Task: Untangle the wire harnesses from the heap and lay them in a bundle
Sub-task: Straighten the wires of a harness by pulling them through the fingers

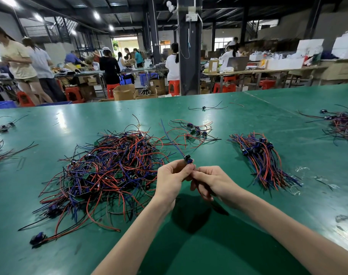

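On the surface (238, 116) the heap (109, 165) is your hazard — the harness (188, 158), lifted just right of the heap, trails a blue lead toward its edge, so a quick pull may snag loops and drag them. The bundle (262, 155) lies farther right. Your left hand (171, 179) pinches the harness's connector; your right hand (212, 181) grips its red wire. Beyond the heap, a cardboard box (123, 93) stands open — contents hidden.
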